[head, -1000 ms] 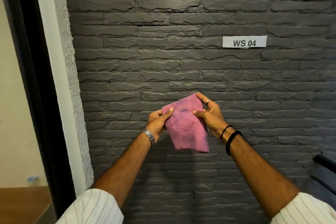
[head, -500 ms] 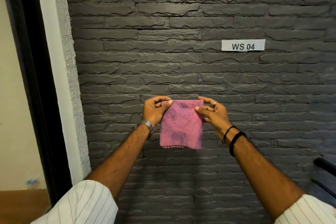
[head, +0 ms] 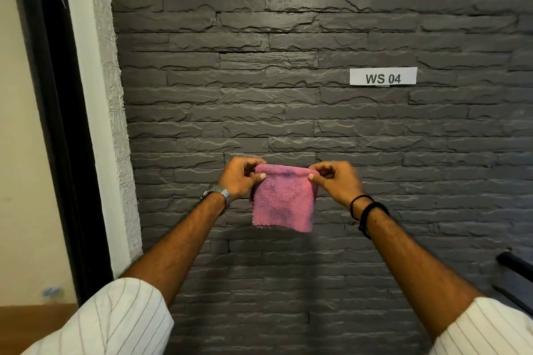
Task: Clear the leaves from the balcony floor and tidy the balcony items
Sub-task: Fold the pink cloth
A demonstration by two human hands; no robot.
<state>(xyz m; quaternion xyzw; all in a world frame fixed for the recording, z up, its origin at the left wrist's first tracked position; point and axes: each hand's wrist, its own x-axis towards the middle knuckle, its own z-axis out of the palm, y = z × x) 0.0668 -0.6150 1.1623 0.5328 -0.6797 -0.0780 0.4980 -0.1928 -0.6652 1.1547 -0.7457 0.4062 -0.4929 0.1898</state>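
Observation:
A small pink cloth point(head: 282, 202) with faint dark stains hangs folded in front of a dark grey stone wall point(head: 288, 37). My left hand point(head: 240, 179) pinches its upper left corner between thumb and fingers. My right hand point(head: 336, 180) pinches the upper right corner the same way. The cloth's top edge is stretched level between both hands, and its lower edge hangs free. No leaves and no balcony floor are in view.
A white label reading WS 04 point(head: 383, 76) is stuck on the wall at upper right. A black door frame point(head: 57, 124) and a white textured wall edge point(head: 115, 124) stand at left. A black bar point(head: 516, 265) juts in at lower right.
The cloth went from a tilted, loosely held sheet to a squared fold held level. Both hands rose slightly, and the cloth now hangs shorter below a folded top edge.

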